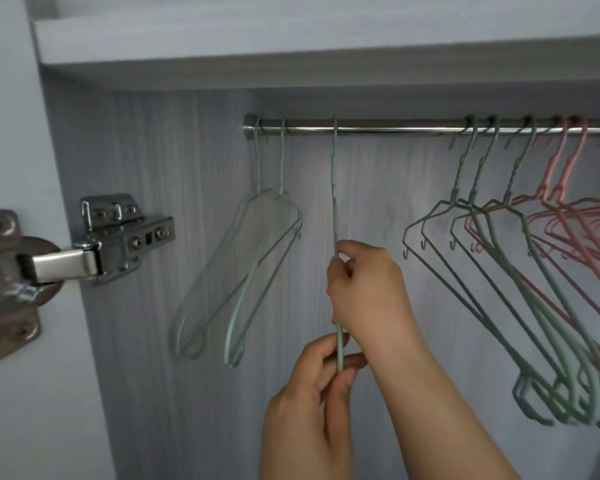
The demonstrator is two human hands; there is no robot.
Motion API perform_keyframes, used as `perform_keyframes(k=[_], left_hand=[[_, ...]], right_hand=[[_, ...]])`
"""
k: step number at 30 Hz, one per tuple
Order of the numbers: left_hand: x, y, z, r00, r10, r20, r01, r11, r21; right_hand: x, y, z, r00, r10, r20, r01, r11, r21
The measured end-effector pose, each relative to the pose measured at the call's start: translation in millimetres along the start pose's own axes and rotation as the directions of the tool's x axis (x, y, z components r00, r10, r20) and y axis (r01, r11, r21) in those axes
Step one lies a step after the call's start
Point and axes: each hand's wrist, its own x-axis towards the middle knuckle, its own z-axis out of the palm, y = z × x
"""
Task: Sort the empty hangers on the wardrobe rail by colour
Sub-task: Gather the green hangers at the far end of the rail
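Observation:
A steel wardrobe rail [378, 125] runs across the top. Two green hangers [257, 265] hang at its left end. One green hanger [334, 188] hangs edge-on in the middle, its hook over the rail. My right hand [364, 289] grips that hanger near its upper body, and my left hand [312, 400] pinches its lower end. Three more green hangers [492, 278] hang to the right. Behind and right of them hang several pink hangers [568, 216], partly cut off by the frame edge.
A shelf board [291, 46] lies just above the rail. The wardrobe's grey side wall carries a metal door hinge [118, 237] at the left, joined to the open door [0, 306]. Bare stretches of rail lie on both sides of the held hanger.

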Motion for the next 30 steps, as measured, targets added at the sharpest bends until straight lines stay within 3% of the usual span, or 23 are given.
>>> perform_keyframes(k=[8, 12, 14, 19, 20, 23, 26, 28, 30], left_hand=[[9.4, -14.6, -3.5, 0.997, -0.028, -0.075, 0.026, 1.000, -0.017], [9.8, -18.1, -2.8, 0.997, -0.019, -0.074, 0.019, 1.000, 0.001], [5.8, -19.3, -0.4, 0.997, 0.003, -0.075, -0.002, 1.000, 0.012], [2.5, -22.2, 1.3, 0.981, 0.059, -0.187, -0.044, 0.995, 0.088], [1.8, -24.5, 2.4, 0.977, 0.061, -0.203, -0.041, 0.994, 0.103], [-2.0, -27.8, 9.7, 0.969, 0.037, -0.246, -0.010, 0.994, 0.111], [-4.5, -15.7, 15.0, 0.921, 0.209, -0.328, -0.103, 0.944, 0.313], [-5.4, -1.1, 21.6, 0.879, 0.339, -0.337, -0.196, 0.898, 0.393], [-10.8, 12.6, 35.2, 0.899, 0.362, -0.246, -0.291, 0.915, 0.280]], right_hand=[[9.9, -1.7, 19.9, 0.998, -0.061, -0.005, 0.061, 0.998, -0.005], [7.6, -4.1, 20.4, 0.999, -0.012, 0.053, 0.011, 1.000, 0.017], [-2.0, -4.8, 9.6, 0.994, -0.006, 0.112, 0.018, 0.995, -0.102], [-32.3, -15.3, -78.0, 0.939, -0.317, -0.133, 0.252, 0.898, -0.361], [-31.0, -13.7, -95.5, 0.949, -0.289, -0.124, 0.210, 0.877, -0.433], [-19.8, -0.2, -120.4, 1.000, -0.006, 0.027, 0.022, 0.764, -0.645], [-9.7, 10.3, -118.5, 0.977, 0.151, 0.148, 0.015, 0.650, -0.760], [-3.6, 17.1, -115.9, 0.958, 0.242, 0.156, -0.043, 0.655, -0.754], [0.6, 22.3, -112.8, 0.964, 0.244, 0.105, -0.110, 0.726, -0.679]])
